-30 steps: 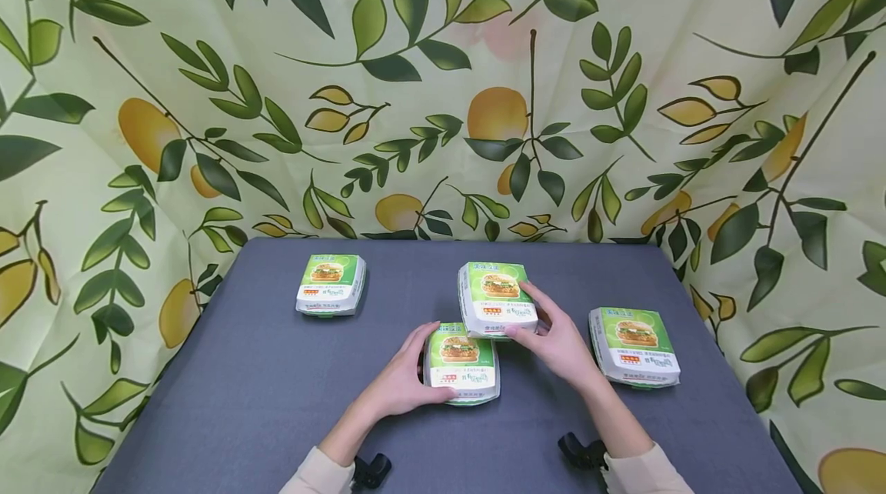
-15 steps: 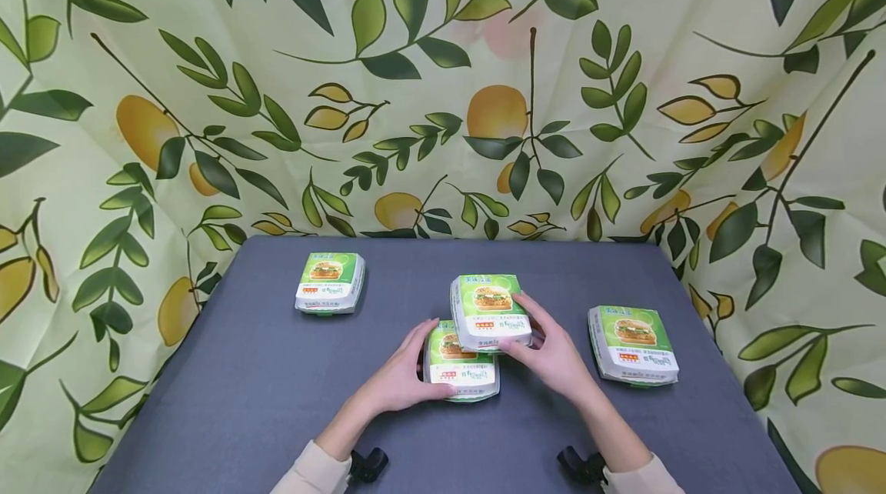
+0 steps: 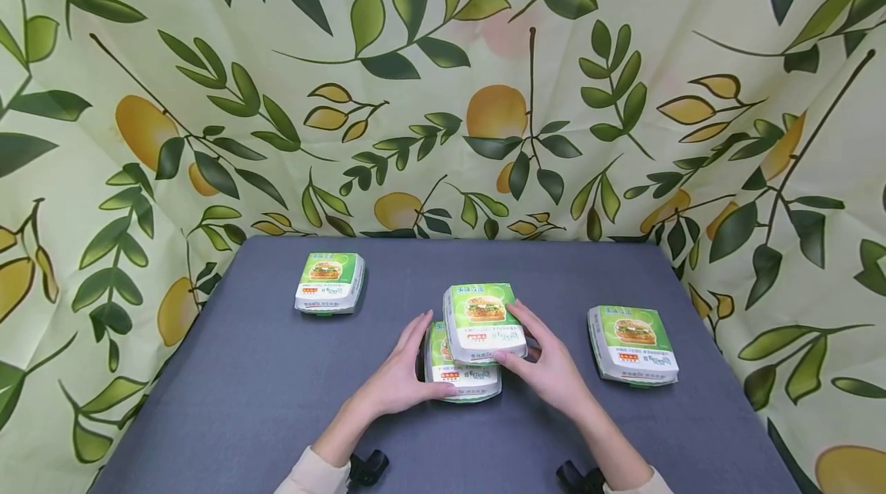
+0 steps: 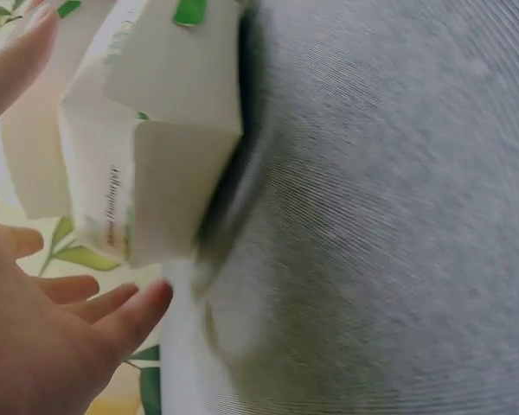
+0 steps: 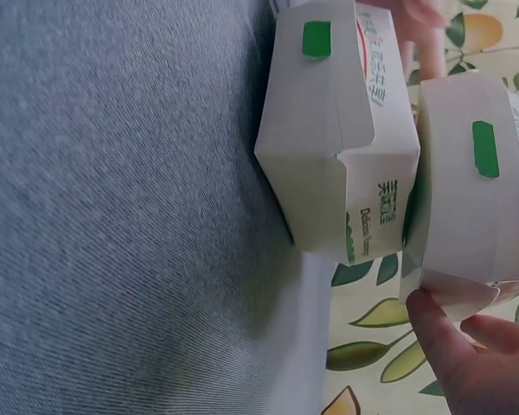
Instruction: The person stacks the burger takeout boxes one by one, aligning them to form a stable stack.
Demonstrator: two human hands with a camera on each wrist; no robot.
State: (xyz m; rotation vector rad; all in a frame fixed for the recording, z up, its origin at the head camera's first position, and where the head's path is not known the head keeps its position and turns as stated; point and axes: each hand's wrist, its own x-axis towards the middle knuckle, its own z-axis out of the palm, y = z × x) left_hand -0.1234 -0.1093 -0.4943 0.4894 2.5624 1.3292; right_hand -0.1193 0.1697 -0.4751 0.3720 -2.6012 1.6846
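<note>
My right hand (image 3: 552, 362) holds a green-and-white burger box (image 3: 481, 313) by its right side, thumb at the near corner and fingers along the far side. That box overlaps the back of a second burger box (image 3: 462, 380) standing on the table. In the right wrist view, the held box (image 5: 467, 190) sits close against the top of the lower box (image 5: 329, 130). My left hand (image 3: 394, 377) stands around the left side of the lower box, its thumb over the near edge. Its fingers look spread and a little apart from the cardboard in the left wrist view.
Another burger box (image 3: 329, 283) lies at the back left of the table, and one more burger box (image 3: 633, 345) at the right. The dark grey-blue tablecloth (image 3: 228, 394) ends at a leaf-and-fruit patterned curtain (image 3: 429, 132) behind. Black devices show below both wrists.
My right hand has brought its burger box nearer and leftward, over the lower box. My left hand stays beside the lower box, its fingers shifting slightly left.
</note>
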